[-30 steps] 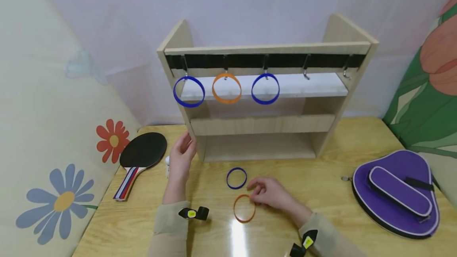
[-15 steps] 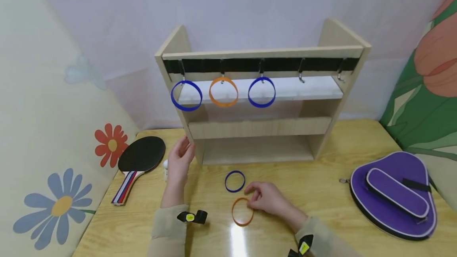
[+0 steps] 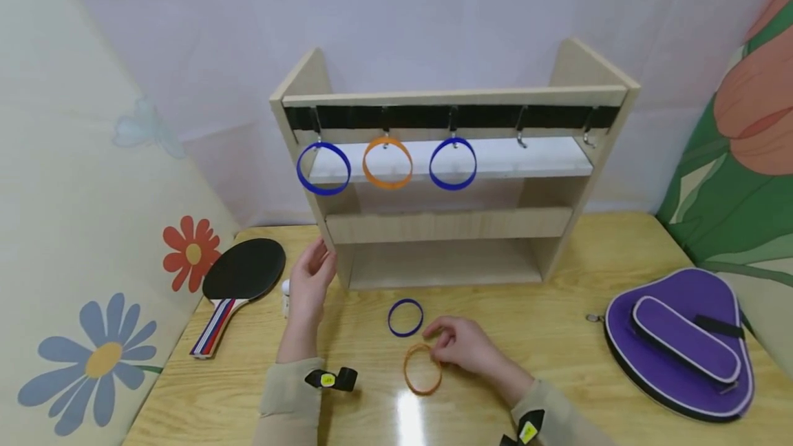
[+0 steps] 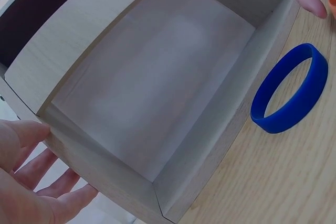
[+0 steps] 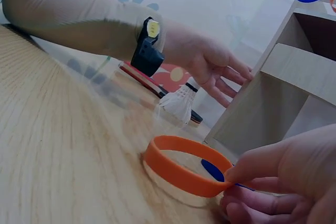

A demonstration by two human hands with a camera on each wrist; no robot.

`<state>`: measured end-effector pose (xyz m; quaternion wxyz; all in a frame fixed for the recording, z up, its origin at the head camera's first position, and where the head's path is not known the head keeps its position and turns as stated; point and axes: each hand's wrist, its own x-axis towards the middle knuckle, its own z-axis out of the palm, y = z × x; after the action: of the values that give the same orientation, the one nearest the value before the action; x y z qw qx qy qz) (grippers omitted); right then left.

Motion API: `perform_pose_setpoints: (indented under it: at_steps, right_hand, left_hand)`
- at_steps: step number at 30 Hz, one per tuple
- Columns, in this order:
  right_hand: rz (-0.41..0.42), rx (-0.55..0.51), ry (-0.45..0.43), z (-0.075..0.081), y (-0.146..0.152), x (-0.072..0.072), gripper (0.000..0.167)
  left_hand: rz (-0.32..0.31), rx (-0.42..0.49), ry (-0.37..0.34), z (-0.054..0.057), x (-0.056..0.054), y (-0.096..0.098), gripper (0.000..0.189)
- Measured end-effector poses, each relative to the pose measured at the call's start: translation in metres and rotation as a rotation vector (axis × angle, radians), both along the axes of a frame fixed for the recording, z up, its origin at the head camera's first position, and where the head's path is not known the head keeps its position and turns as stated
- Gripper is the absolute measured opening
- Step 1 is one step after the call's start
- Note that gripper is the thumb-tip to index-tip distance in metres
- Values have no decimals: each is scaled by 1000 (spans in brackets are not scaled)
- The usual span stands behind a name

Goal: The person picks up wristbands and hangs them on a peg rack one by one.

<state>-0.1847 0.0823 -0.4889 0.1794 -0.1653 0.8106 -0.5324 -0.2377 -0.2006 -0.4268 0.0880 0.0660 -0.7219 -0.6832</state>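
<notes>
My right hand [image 3: 467, 348] pinches the orange wristband [image 5: 176, 176] at its edge between thumb and fingers. In the right wrist view the band tilts slightly, with a shadow on the tabletop beneath it. Just beyond it a blue wristband [image 4: 305, 102] lies on the table in front of the wooden rack [image 3: 449, 226]. My left hand [image 3: 310, 281] rests against the rack's left side panel, its fingers along the outer face and its thumb by the front edge. From the rack's hooks hang a blue band [image 3: 323, 191], an orange band [image 3: 387, 186] and another blue band [image 3: 453, 187].
Two further hooks [image 3: 522, 141] on the right of the rack carry no band. A table tennis paddle [image 3: 244, 270] lies to the left, with a shuttlecock [image 5: 178, 103] near it. At the right is a purple paddle case [image 3: 688, 294].
The right hand's fingers have closed on the near orange wristband's right edge. The head view has shifted slightly. My left hand stays against the side panel.
</notes>
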Motion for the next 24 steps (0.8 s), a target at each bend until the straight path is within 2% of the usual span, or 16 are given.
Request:
perform_pose_setpoints:
  at_steps: [5, 10, 24]
  right_hand:
    - [-6, -95, -95, 4, 6, -2, 32]
    - [-2, -155, -109, 10, 16, -7, 33]
    - [-90, -309, -184, 35, 50, -20, 40]
  left_hand:
    - [-10, 11, 8, 0, 0, 0, 50]
    - [-11, 13, 14, 0, 0, 0, 49]
    - [-19, 10, 9, 2, 2, 0, 50]
